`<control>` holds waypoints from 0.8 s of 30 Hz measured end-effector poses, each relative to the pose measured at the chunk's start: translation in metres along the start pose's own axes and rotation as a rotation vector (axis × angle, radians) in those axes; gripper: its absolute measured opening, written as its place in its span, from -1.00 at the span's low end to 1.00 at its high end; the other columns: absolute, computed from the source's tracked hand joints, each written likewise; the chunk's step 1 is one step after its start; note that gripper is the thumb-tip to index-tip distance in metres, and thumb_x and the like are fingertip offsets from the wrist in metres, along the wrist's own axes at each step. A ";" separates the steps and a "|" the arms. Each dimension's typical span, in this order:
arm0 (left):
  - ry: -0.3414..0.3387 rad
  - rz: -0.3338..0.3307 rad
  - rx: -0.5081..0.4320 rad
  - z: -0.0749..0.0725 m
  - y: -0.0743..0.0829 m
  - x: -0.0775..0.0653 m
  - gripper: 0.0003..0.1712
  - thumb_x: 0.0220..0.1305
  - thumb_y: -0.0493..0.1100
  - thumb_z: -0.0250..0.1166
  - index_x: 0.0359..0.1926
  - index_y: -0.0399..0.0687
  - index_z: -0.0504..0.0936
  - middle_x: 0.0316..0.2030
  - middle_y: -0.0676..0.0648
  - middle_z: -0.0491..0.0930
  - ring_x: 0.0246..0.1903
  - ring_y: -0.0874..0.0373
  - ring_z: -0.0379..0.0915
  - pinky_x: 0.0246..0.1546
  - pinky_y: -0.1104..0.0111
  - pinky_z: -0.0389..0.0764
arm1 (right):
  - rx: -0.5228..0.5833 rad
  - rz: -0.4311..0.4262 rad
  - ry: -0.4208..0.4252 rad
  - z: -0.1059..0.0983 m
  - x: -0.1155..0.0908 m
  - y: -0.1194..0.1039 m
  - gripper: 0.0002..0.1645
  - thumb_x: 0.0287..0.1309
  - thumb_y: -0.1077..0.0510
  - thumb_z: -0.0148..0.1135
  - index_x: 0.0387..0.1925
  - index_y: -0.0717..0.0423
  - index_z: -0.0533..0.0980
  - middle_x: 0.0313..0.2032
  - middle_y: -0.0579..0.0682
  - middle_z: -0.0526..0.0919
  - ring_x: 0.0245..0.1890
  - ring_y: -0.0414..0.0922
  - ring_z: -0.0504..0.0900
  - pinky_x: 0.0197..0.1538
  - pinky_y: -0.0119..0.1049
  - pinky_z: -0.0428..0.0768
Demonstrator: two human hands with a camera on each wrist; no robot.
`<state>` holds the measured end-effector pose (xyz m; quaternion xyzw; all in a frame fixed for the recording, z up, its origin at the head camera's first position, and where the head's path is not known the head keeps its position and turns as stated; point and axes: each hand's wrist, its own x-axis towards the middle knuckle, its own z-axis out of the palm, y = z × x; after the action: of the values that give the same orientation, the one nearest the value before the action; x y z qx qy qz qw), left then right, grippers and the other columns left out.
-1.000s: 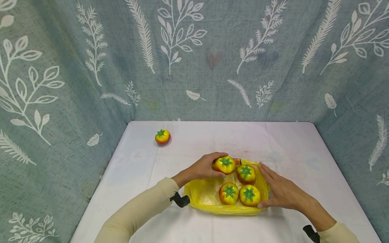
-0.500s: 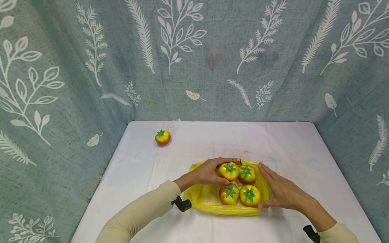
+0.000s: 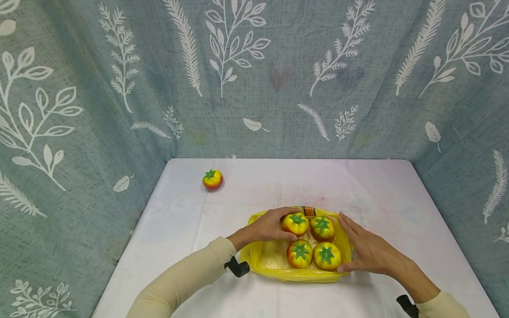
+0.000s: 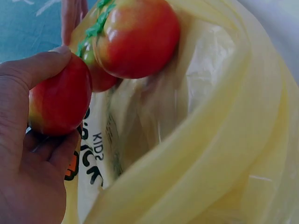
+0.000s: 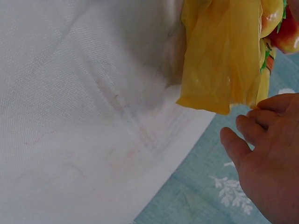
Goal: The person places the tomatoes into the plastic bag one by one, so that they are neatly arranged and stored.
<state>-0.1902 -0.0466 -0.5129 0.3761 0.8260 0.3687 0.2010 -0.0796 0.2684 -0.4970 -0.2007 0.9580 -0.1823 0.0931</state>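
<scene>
A yellow plastic bag (image 3: 266,269), its mouth spread wide, stands on the table. Inside it at the back, my left hand (image 3: 271,226) holds a yellow-and-red toy tomato (image 3: 296,224) with a green star-shaped top, thumb in front and fingers behind. The left wrist view shows that tomato (image 4: 63,98) between thumb and fingers. Beside it in the bag sit three more toy tomatoes: one at back right (image 3: 322,227), one at front left (image 3: 299,253) and one at front right (image 3: 327,255). My right hand (image 3: 371,249) rests along the bag's right side, fingers extended.
Another toy tomato (image 3: 212,179) lies alone near the table's back left corner. A white cloth covers the table (image 3: 191,287). Grey-green leaf-patterned curtains (image 3: 278,88) hang behind and on both sides.
My left hand has lowered its tomato into the bag's back part, then shifted it slightly left. The right hand and the other tomatoes have stayed in place.
</scene>
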 end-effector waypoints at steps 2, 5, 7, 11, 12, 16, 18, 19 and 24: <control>0.005 -0.007 -0.002 0.000 -0.002 0.001 -0.10 0.21 0.11 0.48 0.49 0.06 0.30 0.34 0.00 0.43 0.19 0.22 0.44 0.21 0.38 0.48 | 0.001 -0.001 -0.004 0.000 0.000 0.000 0.62 -0.24 -0.57 0.46 0.58 0.27 -0.06 0.55 0.27 0.00 0.37 0.30 0.32 0.17 0.27 0.51; 0.009 -0.014 -0.010 0.001 -0.006 0.002 -0.11 0.21 0.07 0.49 0.49 0.04 0.31 0.33 -0.02 0.44 0.19 0.20 0.44 0.20 0.37 0.49 | 0.006 0.002 -0.014 -0.001 0.000 0.000 0.62 -0.24 -0.57 0.46 0.58 0.26 -0.07 0.56 0.25 -0.03 0.39 0.29 0.31 0.18 0.26 0.50; 0.012 -0.020 -0.011 0.002 -0.007 0.003 -0.11 0.21 0.03 0.49 0.48 0.01 0.31 0.32 -0.04 0.44 0.19 0.18 0.45 0.20 0.36 0.50 | 0.007 0.000 -0.015 -0.001 0.000 0.000 0.63 -0.24 -0.58 0.45 0.58 0.26 -0.07 0.56 0.25 -0.04 0.39 0.29 0.30 0.19 0.26 0.50; 0.020 -0.039 0.007 0.004 -0.012 0.006 -0.11 0.22 0.05 0.48 0.48 -0.02 0.31 0.32 -0.06 0.44 0.21 0.15 0.44 0.22 0.33 0.48 | 0.005 -0.010 -0.005 -0.001 0.000 0.000 0.63 -0.25 -0.60 0.43 0.57 0.28 -0.05 0.56 0.26 -0.02 0.39 0.29 0.30 0.18 0.26 0.50; 0.022 -0.044 0.012 0.005 -0.013 0.007 -0.10 0.22 0.07 0.48 0.49 -0.02 0.31 0.33 -0.06 0.44 0.21 0.15 0.44 0.23 0.33 0.48 | 0.003 -0.011 -0.002 0.000 0.000 -0.001 0.63 -0.25 -0.61 0.42 0.57 0.29 -0.05 0.56 0.26 -0.02 0.39 0.29 0.31 0.17 0.26 0.51; 0.025 -0.054 0.026 0.007 -0.016 0.010 -0.09 0.23 0.12 0.47 0.49 -0.01 0.30 0.34 -0.05 0.42 0.23 0.13 0.42 0.26 0.31 0.46 | -0.001 -0.017 -0.001 0.000 0.000 -0.001 0.62 -0.25 -0.62 0.41 0.57 0.29 -0.03 0.55 0.26 -0.01 0.39 0.28 0.31 0.17 0.25 0.51; 0.025 -0.058 0.035 0.008 -0.017 0.012 -0.09 0.22 0.11 0.47 0.49 0.00 0.30 0.35 -0.06 0.41 0.24 0.12 0.41 0.27 0.30 0.45 | -0.003 -0.012 -0.007 0.000 0.000 -0.001 0.62 -0.25 -0.61 0.41 0.57 0.29 -0.03 0.56 0.25 -0.02 0.40 0.27 0.30 0.18 0.24 0.51; 0.024 -0.058 0.042 0.008 -0.017 0.012 -0.09 0.22 0.11 0.48 0.49 0.00 0.30 0.35 -0.07 0.41 0.25 0.11 0.41 0.27 0.29 0.45 | -0.003 -0.015 -0.008 0.000 0.000 -0.001 0.62 -0.25 -0.61 0.41 0.57 0.29 -0.03 0.56 0.25 -0.02 0.39 0.28 0.31 0.18 0.24 0.51; 0.011 -0.053 0.074 0.010 -0.019 0.015 -0.10 0.22 0.06 0.49 0.48 -0.02 0.31 0.31 -0.08 0.44 0.21 0.11 0.44 0.23 0.31 0.48 | -0.002 -0.011 -0.015 0.000 0.000 -0.001 0.63 -0.26 -0.64 0.39 0.57 0.29 -0.03 0.56 0.25 -0.02 0.39 0.28 0.31 0.18 0.25 0.51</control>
<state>-0.2027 -0.0385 -0.5344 0.3593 0.8499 0.3343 0.1919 -0.0793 0.2677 -0.4965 -0.2073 0.9563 -0.1804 0.0993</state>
